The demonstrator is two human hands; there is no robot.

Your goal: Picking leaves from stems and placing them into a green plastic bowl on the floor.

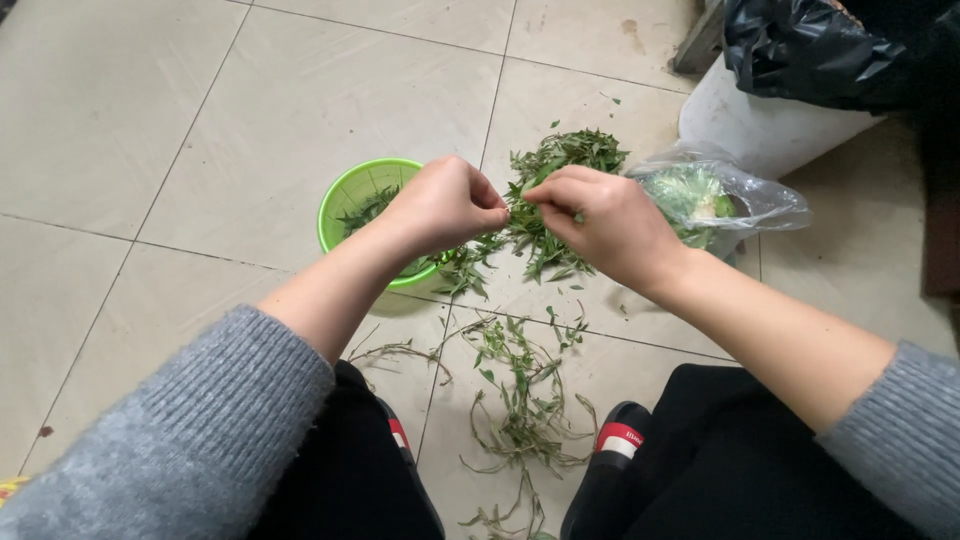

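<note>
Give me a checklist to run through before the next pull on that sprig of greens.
1. Both hands on the sprig: left hand and right hand pinch it between fingertips: ok.
2. Green basket within reach, beside the left hand, some leaves inside: ok.
3. Pile of greens close, just beyond the hands on the floor tiles: ok.
4. Stripped stems kept apart, lying between the shoes: ok.
5. Clear plastic bag holding more greens: open or tied, cannot tell.
</note>
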